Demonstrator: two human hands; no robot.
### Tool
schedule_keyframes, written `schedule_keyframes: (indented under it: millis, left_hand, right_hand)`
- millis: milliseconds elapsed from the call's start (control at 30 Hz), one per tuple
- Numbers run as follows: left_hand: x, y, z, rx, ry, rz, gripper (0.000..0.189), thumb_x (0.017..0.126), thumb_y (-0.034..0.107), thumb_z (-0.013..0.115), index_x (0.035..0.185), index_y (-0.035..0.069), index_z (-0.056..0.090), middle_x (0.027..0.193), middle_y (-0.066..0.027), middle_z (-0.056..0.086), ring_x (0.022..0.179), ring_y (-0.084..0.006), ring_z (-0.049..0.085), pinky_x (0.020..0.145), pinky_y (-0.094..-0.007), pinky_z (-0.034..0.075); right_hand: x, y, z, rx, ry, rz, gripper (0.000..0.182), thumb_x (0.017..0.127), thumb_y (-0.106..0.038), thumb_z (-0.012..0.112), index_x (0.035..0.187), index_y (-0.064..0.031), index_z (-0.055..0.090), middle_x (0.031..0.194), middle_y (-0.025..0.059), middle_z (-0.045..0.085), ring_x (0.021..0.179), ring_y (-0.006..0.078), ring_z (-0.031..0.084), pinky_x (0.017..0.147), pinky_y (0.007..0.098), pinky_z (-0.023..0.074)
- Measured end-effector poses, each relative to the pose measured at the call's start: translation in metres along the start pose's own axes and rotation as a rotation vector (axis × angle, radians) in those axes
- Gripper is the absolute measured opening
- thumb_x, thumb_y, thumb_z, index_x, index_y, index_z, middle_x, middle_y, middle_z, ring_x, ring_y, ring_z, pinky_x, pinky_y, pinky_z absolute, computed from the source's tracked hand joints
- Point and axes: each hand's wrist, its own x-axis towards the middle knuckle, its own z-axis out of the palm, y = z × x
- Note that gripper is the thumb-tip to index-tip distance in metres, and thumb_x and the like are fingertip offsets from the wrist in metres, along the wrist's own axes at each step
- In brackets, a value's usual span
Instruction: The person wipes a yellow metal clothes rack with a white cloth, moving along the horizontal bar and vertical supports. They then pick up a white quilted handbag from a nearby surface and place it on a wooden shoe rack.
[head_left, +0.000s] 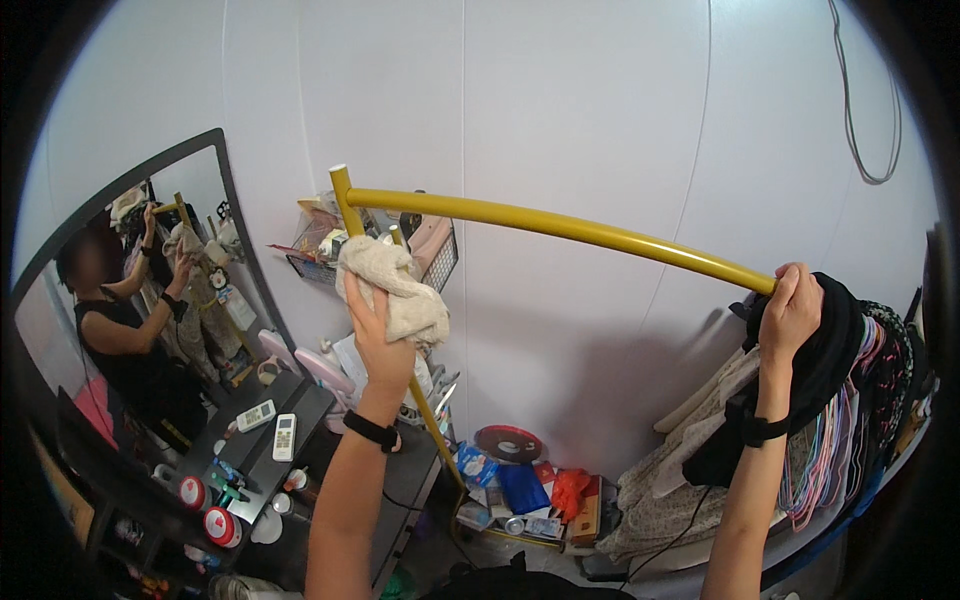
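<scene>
A yellow clothes rack spans the view, its top rail (540, 217) running from an upright post (345, 201) at left toward the hanging clothes. Around that post, below the rail joint, my left hand (380, 330) presses a beige knitted cloth (397, 289). The cloth hides part of the post and my fingers lie along its front. At the other end, my right hand (792, 311) is closed around the rail, right beside a black garment (832, 345). A patterned light garment (652, 517) and several coloured hangers (814, 465) hang below it.
A framed mirror (221, 150) leans at left, reflecting a person. Before it, a dark desk (352, 510) bears a white remote control (284, 437) and red-lidded jars (222, 526). A wire basket (442, 262) is on the wall. Boxes and a red bag (570, 491) fill the rack's low shelf.
</scene>
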Motion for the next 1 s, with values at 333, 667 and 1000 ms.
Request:
schedule_keyframes:
  millis: [333, 667, 1000]
  left_hand:
    - [-0.044, 0.016, -0.015, 0.183, -0.169, -0.114, 0.061, 0.086, 0.019, 0.07, 0.139, 0.001, 0.046, 0.149, -0.0254, 0.03, 0.135, -0.0415, 0.04, 0.108, -0.0466, 0.037]
    - [0.086, 0.025, -0.025, 0.019, -0.069, 0.08, 0.043, 0.091, 0.021, 0.068, 0.127, -0.002, 0.058, 0.129, -0.0132, 0.062, 0.115, -0.0265, 0.06, 0.1, -0.0377, 0.047]
    - [0.125, 0.178, 0.038, 0.004, -0.67, 0.191, 0.042, 0.078, 0.035, 0.075, 0.103, 0.002, 0.07, 0.104, -0.0174, 0.07, 0.1, -0.0356, 0.065, 0.086, -0.0423, 0.052]
  right_hand:
    - [0.003, 0.0, -0.005, 0.027, 0.033, -0.038, 0.026, 0.097, -0.016, 0.047, 0.075, -0.0051, 0.057, 0.068, 0.012, 0.053, 0.068, 0.0313, 0.053, 0.067, 0.0412, 0.0436]
    - [0.005, -0.002, -0.012, 0.038, -0.01, -0.055, 0.02, 0.091, -0.012, 0.053, 0.073, -0.0047, 0.053, 0.068, 0.014, 0.051, 0.068, 0.0332, 0.052, 0.066, 0.0444, 0.0428]
    - [0.009, -0.009, -0.015, 0.046, 0.027, -0.01, 0.02, 0.088, -0.011, 0.056, 0.069, -0.0045, 0.052, 0.064, 0.0143, 0.051, 0.065, 0.0324, 0.052, 0.065, 0.0429, 0.044]
